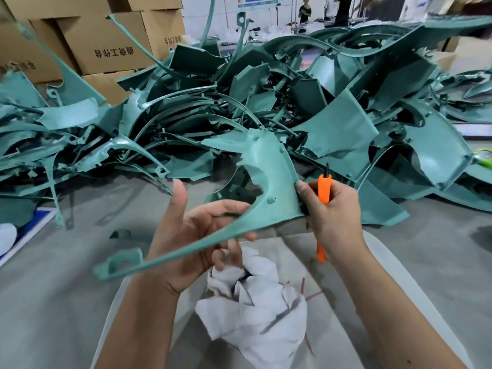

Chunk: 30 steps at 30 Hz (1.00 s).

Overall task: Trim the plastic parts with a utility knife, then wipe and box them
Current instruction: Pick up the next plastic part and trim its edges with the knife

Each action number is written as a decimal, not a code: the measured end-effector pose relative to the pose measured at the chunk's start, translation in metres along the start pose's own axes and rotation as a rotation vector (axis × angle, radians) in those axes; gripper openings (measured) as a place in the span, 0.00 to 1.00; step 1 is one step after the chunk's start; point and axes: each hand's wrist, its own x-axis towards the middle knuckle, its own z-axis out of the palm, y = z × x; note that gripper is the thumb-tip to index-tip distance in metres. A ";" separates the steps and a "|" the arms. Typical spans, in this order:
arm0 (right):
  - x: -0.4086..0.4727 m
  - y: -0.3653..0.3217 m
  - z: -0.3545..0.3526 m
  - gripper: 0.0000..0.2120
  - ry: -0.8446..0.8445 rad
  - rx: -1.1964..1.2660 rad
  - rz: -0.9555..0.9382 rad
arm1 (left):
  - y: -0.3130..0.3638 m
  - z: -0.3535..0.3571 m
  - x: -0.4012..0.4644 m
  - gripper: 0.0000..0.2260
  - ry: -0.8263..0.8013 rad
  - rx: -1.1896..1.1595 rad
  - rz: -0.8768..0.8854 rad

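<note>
Left hand (186,235) palm up beneath a curved green plastic part (269,177), fingers (229,209) loosely curled round its thin lower rim, thumb raised and free. Right hand (330,209) wrapped round an orange utility knife (324,190), tip pointing up, thumb pressed against the part's right edge. Part held in the air between both hands, just above a crumpled white cloth (255,299), broad end tilted up and away, narrow strip running down to the left. Behind, heaped across the grey table (66,262), a big pile of green plastic parts (266,102). Far left, stacked cardboard boxes (106,43). Far background: people standing, blurred.
</note>
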 end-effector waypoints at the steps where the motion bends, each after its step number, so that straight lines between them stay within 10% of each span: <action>1: 0.002 0.000 -0.001 0.16 0.017 -0.051 -0.034 | 0.000 -0.004 -0.003 0.41 -0.060 -0.001 -0.004; 4: 0.002 0.000 -0.002 0.23 0.096 -0.105 -0.089 | 0.002 -0.003 -0.003 0.21 -0.214 0.144 -0.014; 12: -0.002 -0.004 -0.007 0.30 0.265 0.085 -0.092 | -0.001 0.028 0.008 0.21 -0.116 0.280 0.181; 20: -0.018 -0.014 0.015 0.29 -0.467 0.650 0.209 | -0.011 0.037 0.017 0.16 0.026 0.267 0.229; 30: -0.017 -0.020 0.007 0.17 -0.484 0.711 0.420 | -0.014 0.038 0.017 0.30 0.033 0.180 0.072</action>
